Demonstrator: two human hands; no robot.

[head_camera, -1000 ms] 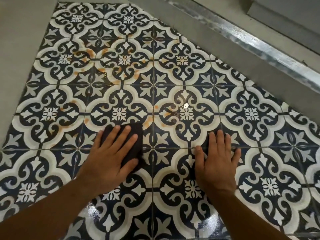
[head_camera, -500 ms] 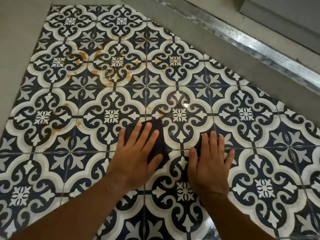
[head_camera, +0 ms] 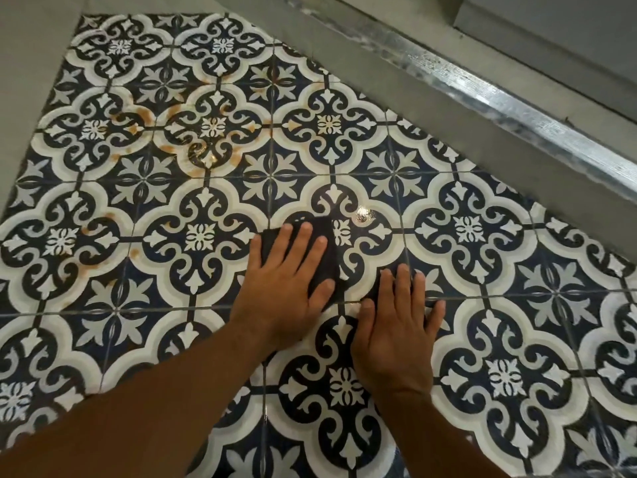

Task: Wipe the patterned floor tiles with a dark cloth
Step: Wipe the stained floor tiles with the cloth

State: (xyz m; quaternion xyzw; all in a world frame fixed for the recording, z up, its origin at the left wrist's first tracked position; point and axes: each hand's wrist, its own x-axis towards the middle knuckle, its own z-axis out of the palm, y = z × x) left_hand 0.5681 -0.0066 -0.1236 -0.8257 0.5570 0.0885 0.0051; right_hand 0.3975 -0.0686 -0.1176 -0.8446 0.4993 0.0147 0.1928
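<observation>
Since the cloth (head_camera: 331, 267) seems soft and light, press its middle | left hand (head_camera: 289, 284) flat on it, fingers straight | right hand (head_camera: 396, 332) just beside, flat on tiles (head_camera: 200, 236), empty

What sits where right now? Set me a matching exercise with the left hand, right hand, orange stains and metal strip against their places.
Things:
1. left hand
2. right hand
3. orange stains
4. metal strip

Places:
A. runs along the top right edge of the view
B. pressed flat on the dark cloth
C. on the tiles up and to the left of both hands
D. flat on the tiles just right of the cloth

Pairs: 1-B, 2-D, 3-C, 4-A
</observation>
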